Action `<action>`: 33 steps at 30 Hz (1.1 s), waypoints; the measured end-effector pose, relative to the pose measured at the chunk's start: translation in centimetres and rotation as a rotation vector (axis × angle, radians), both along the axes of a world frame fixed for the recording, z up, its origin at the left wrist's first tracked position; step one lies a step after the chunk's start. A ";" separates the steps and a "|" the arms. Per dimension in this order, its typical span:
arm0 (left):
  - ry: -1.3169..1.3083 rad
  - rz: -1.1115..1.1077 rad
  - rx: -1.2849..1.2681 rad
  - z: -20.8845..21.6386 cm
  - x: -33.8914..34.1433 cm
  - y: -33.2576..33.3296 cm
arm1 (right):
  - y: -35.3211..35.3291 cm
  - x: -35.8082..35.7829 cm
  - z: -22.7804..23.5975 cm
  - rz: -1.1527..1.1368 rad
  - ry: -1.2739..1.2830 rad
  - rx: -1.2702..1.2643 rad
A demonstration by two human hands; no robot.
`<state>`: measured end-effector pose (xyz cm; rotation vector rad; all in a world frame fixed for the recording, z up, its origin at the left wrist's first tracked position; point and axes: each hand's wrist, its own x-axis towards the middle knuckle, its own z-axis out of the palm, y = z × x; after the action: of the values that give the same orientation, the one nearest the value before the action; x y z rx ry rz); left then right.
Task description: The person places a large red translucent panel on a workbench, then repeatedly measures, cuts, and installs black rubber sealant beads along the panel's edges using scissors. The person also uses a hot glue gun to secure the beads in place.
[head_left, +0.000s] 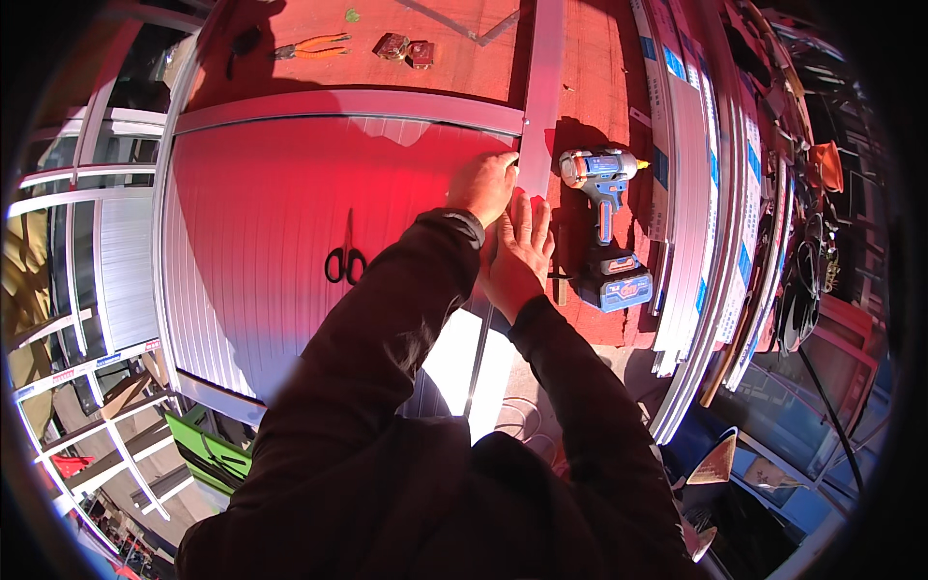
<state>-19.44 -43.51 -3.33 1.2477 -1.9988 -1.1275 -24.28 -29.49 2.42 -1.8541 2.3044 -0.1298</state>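
Observation:
A ribbed panel (280,203) lies flat inside a metal frame (546,72), lit red over much of its face. My left hand (483,188) is at the panel's right edge, near the frame corner, its fingers curled and pressed together; whatever they pinch is hidden. Close below it, my right hand (519,251) lies on the frame's right bar with its fingers stretched out. A dark line (479,360) runs along the joint between panel and bar, below my hands. Black-handled scissors (346,263) rest on the panel, left of my forearms.
Right of the frame, a blue cordless drill (606,193) with its battery lies on the red work surface (590,324). Long metal profiles (688,193) are stacked beyond it. Orange-handled pliers (319,46) and two small blocks (406,50) sit at the far side. Window frames (87,208) stand left.

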 end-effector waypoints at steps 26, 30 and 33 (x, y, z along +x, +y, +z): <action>-0.049 0.373 0.340 4.8 24.0 36.9 | 13.1 2.7 -0.9 0.899 -0.440 -0.243; 0.012 0.501 0.100 4.1 24.0 40.5 | 15.3 6.4 -0.1 0.928 -0.486 -0.286; 0.040 0.484 -0.072 3.8 23.5 41.1 | 15.3 7.5 -1.0 1.091 -0.437 -0.182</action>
<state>4.04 -2.45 0.45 1.5461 -1.5680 -0.8264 -16.76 -14.19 1.41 -2.5497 0.8350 -0.5143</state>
